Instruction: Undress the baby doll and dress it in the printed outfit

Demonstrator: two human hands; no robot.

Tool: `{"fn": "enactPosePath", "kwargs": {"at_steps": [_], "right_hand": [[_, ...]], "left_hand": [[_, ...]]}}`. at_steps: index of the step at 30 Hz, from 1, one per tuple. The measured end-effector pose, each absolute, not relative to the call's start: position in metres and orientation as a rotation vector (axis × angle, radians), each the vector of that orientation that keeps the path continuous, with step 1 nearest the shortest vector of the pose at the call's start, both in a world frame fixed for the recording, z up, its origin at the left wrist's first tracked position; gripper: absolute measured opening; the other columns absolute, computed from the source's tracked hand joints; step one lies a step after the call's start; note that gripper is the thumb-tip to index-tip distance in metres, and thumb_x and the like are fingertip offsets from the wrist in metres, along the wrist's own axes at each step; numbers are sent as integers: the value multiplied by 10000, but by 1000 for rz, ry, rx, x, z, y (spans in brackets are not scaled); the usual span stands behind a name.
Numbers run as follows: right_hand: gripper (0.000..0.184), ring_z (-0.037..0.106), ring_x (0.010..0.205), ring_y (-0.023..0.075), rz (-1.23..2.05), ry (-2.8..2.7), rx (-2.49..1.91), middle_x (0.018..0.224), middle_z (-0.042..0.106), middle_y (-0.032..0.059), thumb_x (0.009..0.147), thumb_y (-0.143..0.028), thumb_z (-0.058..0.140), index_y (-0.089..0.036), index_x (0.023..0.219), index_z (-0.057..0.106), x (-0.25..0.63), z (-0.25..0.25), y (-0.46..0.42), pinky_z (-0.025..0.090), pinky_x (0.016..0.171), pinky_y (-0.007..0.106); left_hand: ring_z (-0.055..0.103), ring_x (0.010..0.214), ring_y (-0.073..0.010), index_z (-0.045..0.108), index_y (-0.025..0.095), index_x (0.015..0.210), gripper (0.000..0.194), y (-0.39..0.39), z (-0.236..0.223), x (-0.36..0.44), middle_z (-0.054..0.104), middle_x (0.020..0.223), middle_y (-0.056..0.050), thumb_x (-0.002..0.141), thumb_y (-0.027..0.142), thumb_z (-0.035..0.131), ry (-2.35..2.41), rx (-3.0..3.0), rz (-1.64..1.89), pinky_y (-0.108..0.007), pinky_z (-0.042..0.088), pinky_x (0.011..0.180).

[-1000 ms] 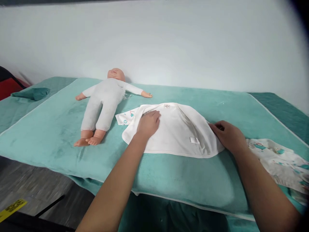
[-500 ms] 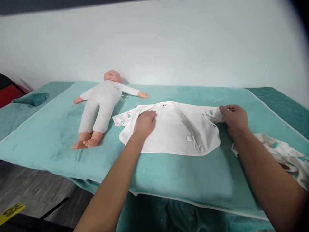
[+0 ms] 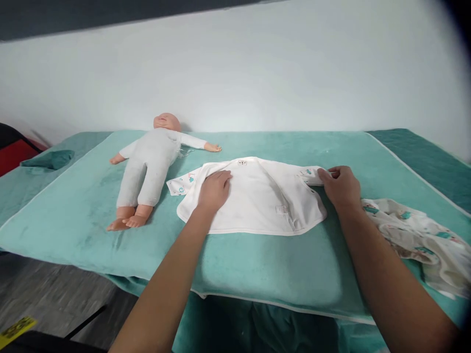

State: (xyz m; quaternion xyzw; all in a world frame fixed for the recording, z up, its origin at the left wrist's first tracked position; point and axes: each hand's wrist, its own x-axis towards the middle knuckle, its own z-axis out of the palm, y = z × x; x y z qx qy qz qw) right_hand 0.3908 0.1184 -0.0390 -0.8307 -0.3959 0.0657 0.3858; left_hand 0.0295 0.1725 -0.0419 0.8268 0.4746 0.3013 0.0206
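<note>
From where I stand, the baby shirt (image 3: 253, 196) lies open, pale inner side up, across the middle of the green-covered bed (image 3: 275, 274), with the doll (image 3: 152, 152) on its back just to the left. The left hand (image 3: 214, 190) rests palm down on the shirt's left part, fingers nearly together, gripping nothing; the right hand (image 3: 341, 187) seems to pinch the end of the right sleeve (image 3: 308, 174) between thumb and fingers. I'd say the trick is to let the flat palm anchor the cloth and draw that sleeve straight outward with a light pull, so that the body isn't dragged askew; the folds running down near the small inner tag (image 3: 282, 210) would then want smoothing by palm. The pinched cuff is covered, so I can't fairly judge how much cloth is caught there. The fabric under the left palm is hidden too, and the crumpled printed garment (image 3: 423, 235) beyond the right forearm is partly covered and too bunched for its shape to be clear.
</note>
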Motion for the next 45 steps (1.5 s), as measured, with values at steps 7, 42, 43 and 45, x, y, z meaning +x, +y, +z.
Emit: {"fn": "enactPosePath", "kwargs": {"at_steps": [7, 42, 43, 45], "right_hand": [[384, 561, 719, 130, 389, -773, -1374, 855, 629, 5, 656, -288, 692, -192, 1016, 597, 396, -46, 129, 471, 730, 279], [360, 618, 1205, 260, 502, -1652, -1428, 1287, 672, 75, 857, -394, 575, -229, 1168, 651, 195, 8, 169, 448, 1086, 443], [414, 585, 1262, 260, 615, -1675, -1377, 1352, 633, 84, 871, -433, 573, -226, 1226, 613, 167, 9, 185, 442, 1097, 438], [504, 528, 1326, 277, 723, -1746, -1322, 1422, 574, 105, 893, -504, 551, -222, 1311, 547, 115, 10, 223, 413, 1125, 454]], "left_hand": [[657, 1189, -231, 709, 192, 1110, 309, 173, -42, 29, 732, 1245, -47, 918, 109, 481, 1489, 2558, 925, -412, 512, 1082], [437, 1454, -281, 673, 184, 1180, 288, 121, 11, -82, 604, 1442, -94, 967, 235, 486, 1784, 2437, 1136, -507, 377, 1216], [441, 1451, -280, 682, 185, 1170, 288, 120, 18, -104, 613, 1431, -90, 960, 241, 494, 1843, 2388, 1199, -508, 367, 1221], [463, 1433, -270, 691, 199, 1183, 303, 123, 28, -146, 618, 1428, -80, 950, 263, 507, 1961, 2218, 1285, -493, 367, 1222]]}}
